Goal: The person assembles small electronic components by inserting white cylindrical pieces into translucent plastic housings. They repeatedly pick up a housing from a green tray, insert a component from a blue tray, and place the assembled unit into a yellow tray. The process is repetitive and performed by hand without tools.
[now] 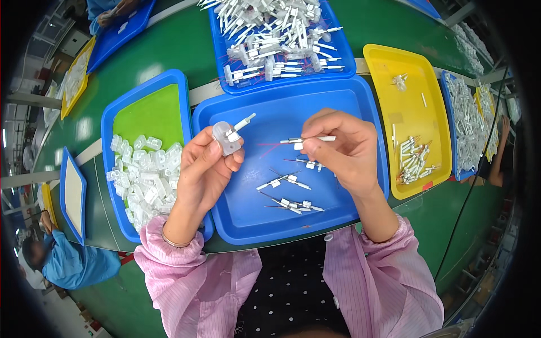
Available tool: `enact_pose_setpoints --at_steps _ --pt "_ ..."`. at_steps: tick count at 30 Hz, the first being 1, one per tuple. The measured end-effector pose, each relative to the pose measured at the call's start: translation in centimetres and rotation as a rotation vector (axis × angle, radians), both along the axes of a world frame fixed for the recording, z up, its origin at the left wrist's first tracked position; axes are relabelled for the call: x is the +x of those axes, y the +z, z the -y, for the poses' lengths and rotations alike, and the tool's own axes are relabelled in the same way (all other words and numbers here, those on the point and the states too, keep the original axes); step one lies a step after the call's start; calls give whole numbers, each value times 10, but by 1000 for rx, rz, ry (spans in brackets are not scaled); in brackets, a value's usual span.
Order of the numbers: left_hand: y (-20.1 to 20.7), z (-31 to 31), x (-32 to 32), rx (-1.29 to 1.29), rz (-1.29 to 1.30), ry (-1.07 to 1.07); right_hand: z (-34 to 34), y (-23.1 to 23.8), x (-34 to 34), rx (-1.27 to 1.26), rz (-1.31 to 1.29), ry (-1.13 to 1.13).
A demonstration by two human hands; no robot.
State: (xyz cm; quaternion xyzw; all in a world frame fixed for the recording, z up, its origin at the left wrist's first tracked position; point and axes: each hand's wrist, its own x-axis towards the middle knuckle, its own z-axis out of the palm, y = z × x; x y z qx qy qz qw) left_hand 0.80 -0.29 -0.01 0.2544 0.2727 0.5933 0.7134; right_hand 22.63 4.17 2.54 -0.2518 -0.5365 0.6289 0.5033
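Observation:
Between the thumb and fingers of my left hand (205, 163) is a clear plastic housing (224, 141), with a white rod-shaped part (242, 124) sticking out of it up and to the right. My right hand (346, 146) pinches a thin white wired part (293, 141), held nearly level, its pink wires trailing to the left. The two held pieces are apart. Both hands are over a blue tray (248, 225), where several more white wired parts (292, 205) lie in small groups below my right hand.
A blue tray (106, 135) of clear housings (149, 180) stands left. Behind, another blue tray (225, 84) is heaped with assembled pieces (282, 39). A yellow tray (403, 112) with loose white parts (414, 160) stands right. Other people (79, 256) sit at the far left and upper left.

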Motion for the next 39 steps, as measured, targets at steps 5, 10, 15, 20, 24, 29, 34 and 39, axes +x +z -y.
enact_pose_setpoints --at_steps 5,10,15,20,24,29,34,39 --pt "0 2 2 -12 70 -74 6 -1 -10 272 110 -103" --pt "-3 3 3 8 98 -140 6 -5 -11 462 232 -175" --pt "-2 3 1 18 92 -151 4 -4 -12 538 310 -152" --pt "0 2 1 38 16 -124 4 -3 -11 598 375 -141" --pt "4 2 0 63 -56 -105 4 0 -11 633 414 -152" --pt "6 3 2 119 -181 -56 5 1 -10 680 468 -156" --pt "5 3 2 170 -325 -9 8 0 -10 826 524 -165" --pt "4 2 4 115 -248 -26 9 -3 -13 869 487 -182"
